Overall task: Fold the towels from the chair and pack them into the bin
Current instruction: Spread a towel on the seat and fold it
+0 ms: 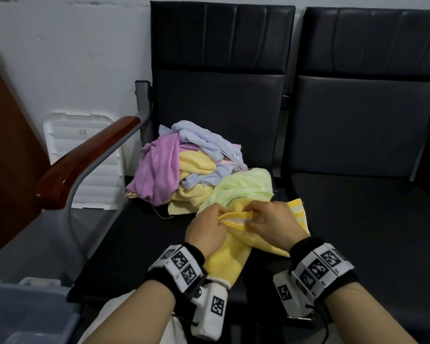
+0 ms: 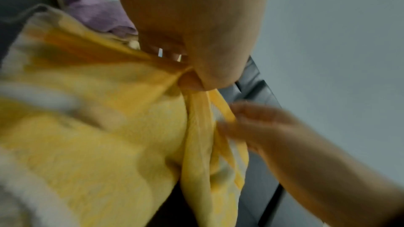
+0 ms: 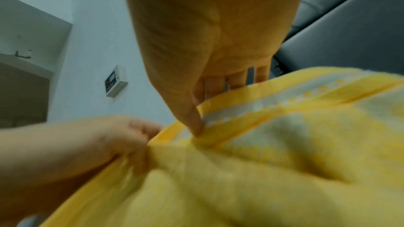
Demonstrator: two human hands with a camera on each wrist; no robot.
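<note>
A yellow towel (image 1: pixel 230 254) with a white-striped border hangs over the front of the black chair seat (image 1: pixel 134 244). My left hand (image 1: pixel 206 228) and right hand (image 1: pixel 271 224) sit close together, each pinching its hemmed edge. The left wrist view shows my left hand (image 2: pixel 192 77) gripping the bunched yellow towel (image 2: pixel 98 135), with the right hand (image 2: pixel 262 127) beside it. In the right wrist view, my right hand (image 3: pixel 196 110) has its thumb pressed on the towel's border (image 3: pixel 262 106), and the left hand (image 3: pixel 122 141) grips the hem. A heap of purple, blue, yellow and green towels (image 1: pixel 191 165) lies behind.
A grey-blue plastic bin (image 1: pixel 27 316) stands at the lower left beside the chair. The chair's wooden armrest (image 1: pixel 85 157) rises on the left, with a white lid (image 1: pixel 85 150) leaning on the wall behind it. A second black seat (image 1: pixel 370 207) lies to the right.
</note>
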